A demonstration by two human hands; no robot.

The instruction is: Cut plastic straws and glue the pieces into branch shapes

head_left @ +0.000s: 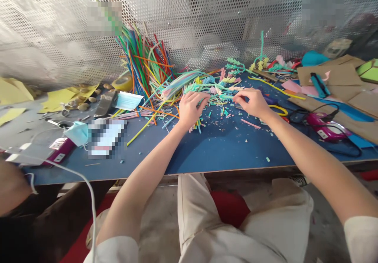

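Observation:
Both hands are over the middle of the blue table (218,152), a short gap apart. My left hand (193,107) has its fingers curled together at the pile of pastel fuzzy pieces (208,82); what is between them is too small to tell. My right hand (251,100) pinches the end of a light green fuzzy stem (226,97), which points toward my left hand. Small cut bits (226,111) of green, pink and yellow lie beneath the hands. Behind my left hand lies a bundle of pale pipe cleaners (183,82).
Colored pipe cleaners (141,64) stand at the back left. A face mask (129,100), yellow tape roll (122,82) and scissors (57,123) lie left. At right are a purple power box (327,127), cables and cardboard (330,75). A perforated metal screen (206,19) stands behind.

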